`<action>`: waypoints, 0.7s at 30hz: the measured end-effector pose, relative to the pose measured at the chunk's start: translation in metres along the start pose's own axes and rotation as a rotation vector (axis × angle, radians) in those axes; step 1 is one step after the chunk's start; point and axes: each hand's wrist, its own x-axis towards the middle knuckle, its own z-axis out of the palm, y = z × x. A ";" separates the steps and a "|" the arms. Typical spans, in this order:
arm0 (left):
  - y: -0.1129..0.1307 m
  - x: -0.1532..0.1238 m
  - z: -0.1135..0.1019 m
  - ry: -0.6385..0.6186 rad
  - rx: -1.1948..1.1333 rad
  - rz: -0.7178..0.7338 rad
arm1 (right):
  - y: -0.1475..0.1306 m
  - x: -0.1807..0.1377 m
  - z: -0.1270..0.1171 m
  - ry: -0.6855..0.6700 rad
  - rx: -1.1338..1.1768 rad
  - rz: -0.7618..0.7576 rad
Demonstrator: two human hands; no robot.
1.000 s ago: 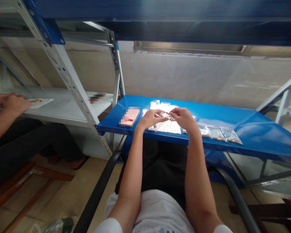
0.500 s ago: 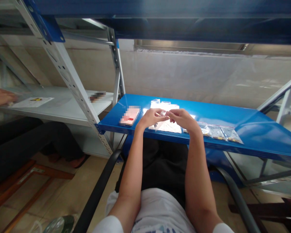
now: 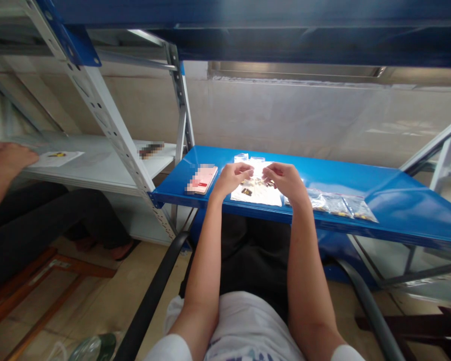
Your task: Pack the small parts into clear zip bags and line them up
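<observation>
Left hand (image 3: 234, 179) and right hand (image 3: 286, 180): apart, fingers half-curled, anything held indiscernible; beneath, small brass-coloured pieces (image 3: 247, 192) on a wrinkled white sheet (image 3: 261, 200), upon a glossy blue metal shelf (image 3: 355, 179)

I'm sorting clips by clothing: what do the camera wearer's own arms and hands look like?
The left hand and right hand are both ungloved, with no watch or band visible at the wrists. The forearms are uncovered below short white sleeves. The pale shirt has a bluish print. Any rings would be too small to tell.
</observation>
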 end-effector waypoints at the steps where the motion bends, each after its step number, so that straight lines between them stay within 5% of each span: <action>1: 0.000 0.000 0.000 0.007 -0.022 0.003 | 0.000 0.000 0.001 0.015 0.017 0.006; 11: 0.010 -0.003 0.002 0.150 -0.124 -0.037 | 0.001 -0.002 0.002 -0.013 0.252 0.040; 21: 0.011 -0.003 0.002 0.135 -0.108 -0.044 | -0.004 -0.001 0.004 0.028 0.248 0.067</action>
